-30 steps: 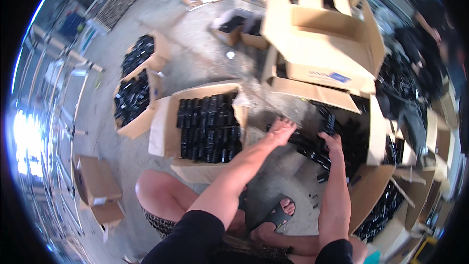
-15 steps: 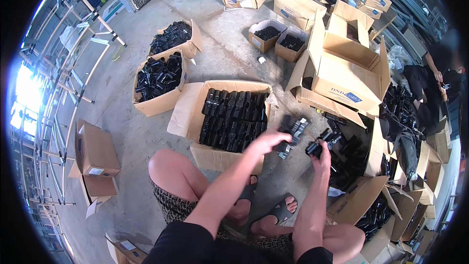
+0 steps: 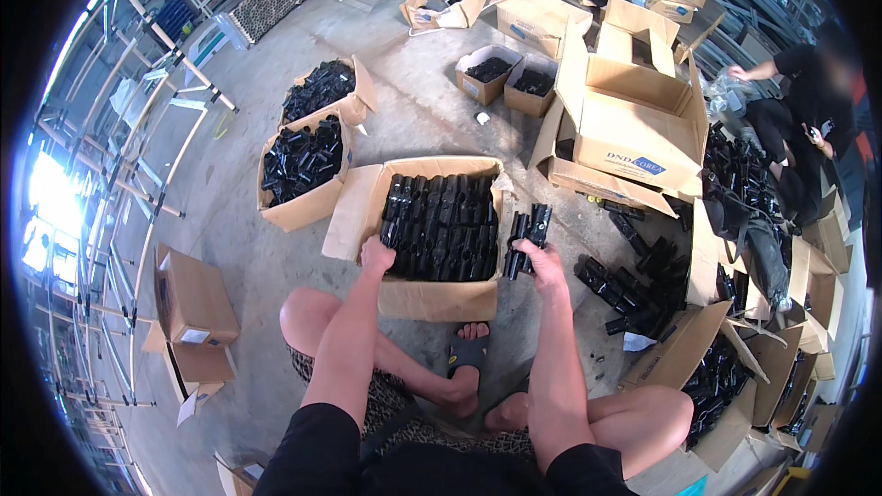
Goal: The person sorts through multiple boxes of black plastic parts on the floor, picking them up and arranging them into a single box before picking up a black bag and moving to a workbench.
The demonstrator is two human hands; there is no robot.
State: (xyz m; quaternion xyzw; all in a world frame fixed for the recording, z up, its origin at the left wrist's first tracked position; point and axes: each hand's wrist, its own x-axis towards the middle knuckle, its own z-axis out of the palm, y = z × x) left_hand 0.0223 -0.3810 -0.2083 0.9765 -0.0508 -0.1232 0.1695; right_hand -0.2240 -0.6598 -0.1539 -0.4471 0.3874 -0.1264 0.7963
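Note:
An open cardboard box (image 3: 432,298) stands on the concrete floor in front of my knees, filled with rows of black plastic parts (image 3: 441,220). My left hand (image 3: 376,254) rests at the box's near left corner, fingers on the black parts there. My right hand (image 3: 544,262) is closed around a bundle of black plastic parts (image 3: 525,237), held just above the box's right edge. A loose pile of the same black parts (image 3: 634,285) lies on the floor to my right.
Two more boxes of black parts (image 3: 308,161) stand to the left, small ones (image 3: 505,78) farther back. A big open carton (image 3: 634,129) sits at the right. Another person (image 3: 799,101) sits at the far right. Metal racks (image 3: 119,220) line the left side.
Both hands have swung left from the loose pile to the box. The right hand now carries a bundle of black parts, and the left hand has dropped to the box's near left corner.

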